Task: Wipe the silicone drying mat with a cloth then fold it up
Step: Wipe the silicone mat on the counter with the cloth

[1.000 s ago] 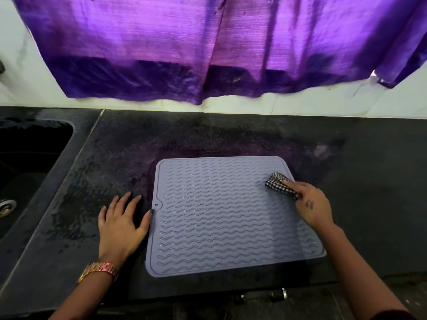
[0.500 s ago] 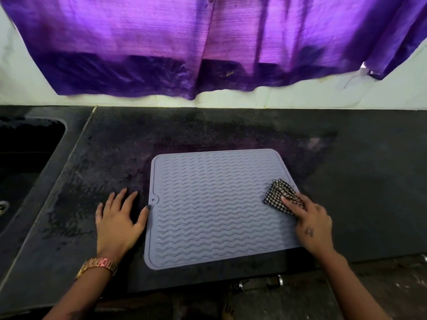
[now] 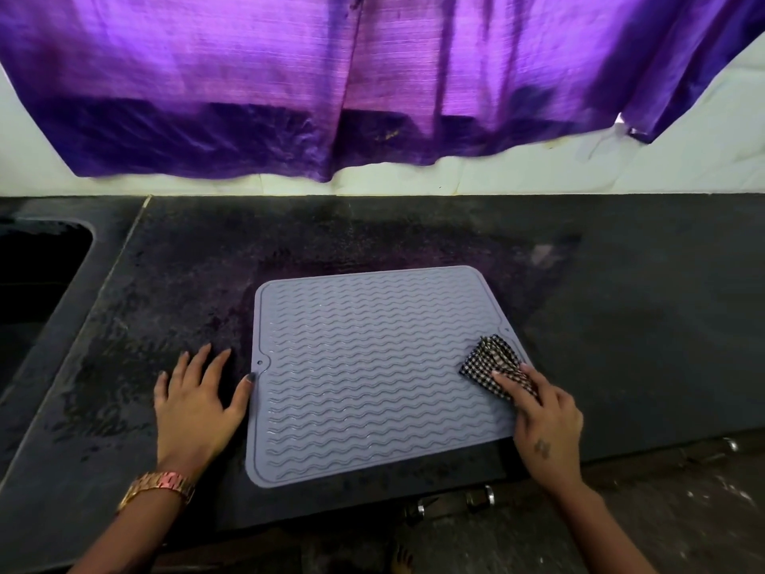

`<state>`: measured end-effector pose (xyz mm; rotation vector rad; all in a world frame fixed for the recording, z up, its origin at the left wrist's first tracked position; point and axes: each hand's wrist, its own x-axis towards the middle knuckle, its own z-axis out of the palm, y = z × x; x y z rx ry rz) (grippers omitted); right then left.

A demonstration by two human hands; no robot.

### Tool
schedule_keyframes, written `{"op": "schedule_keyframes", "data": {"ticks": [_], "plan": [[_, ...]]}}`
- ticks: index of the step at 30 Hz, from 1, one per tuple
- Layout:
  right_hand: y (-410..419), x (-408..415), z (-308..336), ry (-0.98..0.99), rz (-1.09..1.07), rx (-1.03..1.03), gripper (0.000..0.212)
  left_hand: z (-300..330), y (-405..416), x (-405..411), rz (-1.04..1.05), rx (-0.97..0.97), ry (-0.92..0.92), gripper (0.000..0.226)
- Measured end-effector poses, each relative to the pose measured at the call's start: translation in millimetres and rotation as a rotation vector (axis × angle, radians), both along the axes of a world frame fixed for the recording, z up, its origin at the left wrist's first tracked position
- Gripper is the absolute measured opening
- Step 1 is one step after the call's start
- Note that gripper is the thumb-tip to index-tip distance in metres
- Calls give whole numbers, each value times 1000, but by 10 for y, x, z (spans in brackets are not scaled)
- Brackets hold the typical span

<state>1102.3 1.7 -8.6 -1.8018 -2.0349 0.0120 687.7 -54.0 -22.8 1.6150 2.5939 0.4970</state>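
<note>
A grey silicone drying mat (image 3: 372, 366) with wavy ridges lies flat on the dark countertop (image 3: 621, 304). A small black-and-white checked cloth (image 3: 492, 360) sits crumpled on the mat's right edge. My right hand (image 3: 546, 420) presses on the cloth with straight fingers, covering its near part. My left hand (image 3: 194, 403) lies flat on the counter left of the mat, fingers spread, thumb tip touching the mat's left edge.
A dark sink (image 3: 37, 275) is sunk into the counter at the far left. A purple curtain (image 3: 372, 76) hangs over the pale wall behind. The counter's front edge runs just below the mat, with floor (image 3: 662, 511) beyond.
My right hand has drawn the cloth down along the mat's right edge, toward me. The left hand has stayed flat beside the mat.
</note>
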Motion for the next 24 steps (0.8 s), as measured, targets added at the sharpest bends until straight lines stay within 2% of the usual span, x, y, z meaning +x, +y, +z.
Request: {"op": "schedule_keyframes", "data": {"ticks": [2, 4, 9, 13, 16, 18, 20, 24], "plan": [[104, 40, 74, 73, 8, -96, 50, 2, -12, -1, -7, -3, 0, 85], [115, 114, 131, 145, 3, -90, 51, 6, -10, -4, -8, -1, -4, 85], [-261, 55, 5, 28, -48, 27, 57, -1, -3, -7, -5, -2, -5, 84], [-150, 28, 127, 126, -88, -67, 49, 18, -16, -2, -4, 3, -6, 85], [-192, -100, 185, 216, 18, -40, 45, 24, -9, 11, -1, 4, -8, 85], [-381, -330, 105, 168, 106, -17, 50, 21, 0, 14, 3, 3, -10, 85], [-540, -525, 61, 80, 85, -4, 53, 22, 1, 9, 4, 4, -9, 85], [-437, -566, 111, 173, 125, 45, 52, 28, -18, 15, 3, -4, -4, 86]]}}
